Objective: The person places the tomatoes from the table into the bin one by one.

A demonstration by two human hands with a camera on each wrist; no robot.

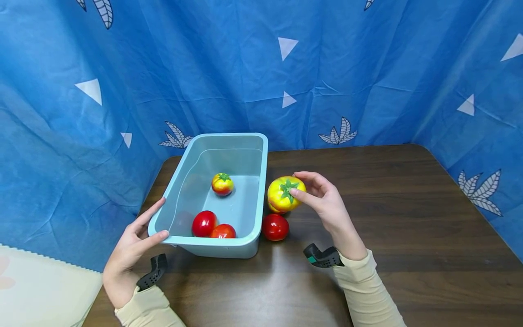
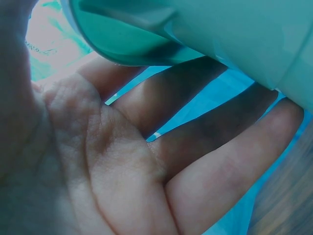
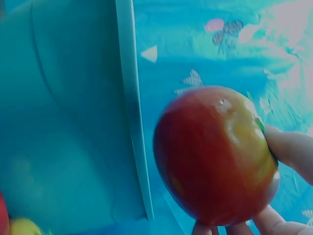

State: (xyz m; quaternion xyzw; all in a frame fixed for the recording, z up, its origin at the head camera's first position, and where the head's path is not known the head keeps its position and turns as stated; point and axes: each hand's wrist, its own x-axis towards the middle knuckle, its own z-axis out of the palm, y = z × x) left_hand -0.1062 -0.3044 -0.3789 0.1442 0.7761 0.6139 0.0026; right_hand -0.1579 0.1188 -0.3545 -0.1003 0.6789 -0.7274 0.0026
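My right hand (image 1: 323, 200) holds a yellow and red toy tomato (image 1: 286, 193) with a green leafy top, the thumb on the leaves and the other fingers round the far side. In the right wrist view its red side shows. It is just outside the right wall of a light blue plastic bin (image 1: 263, 181). A red tomato (image 1: 275, 227) lies on the table beside that wall. My left hand (image 1: 132, 243) grips the bin's near left corner between thumb and fingers; the left wrist view shows long fingers (image 2: 230, 186) against the outer wall.
Inside the bin are a small yellow and red tomato (image 1: 222, 185), a dark red one (image 1: 204, 223) and an orange-red one (image 1: 223, 231). The bin stands on the left of a dark wooden table (image 1: 392, 204). A blue patterned cloth (image 1: 245, 68) hangs behind.
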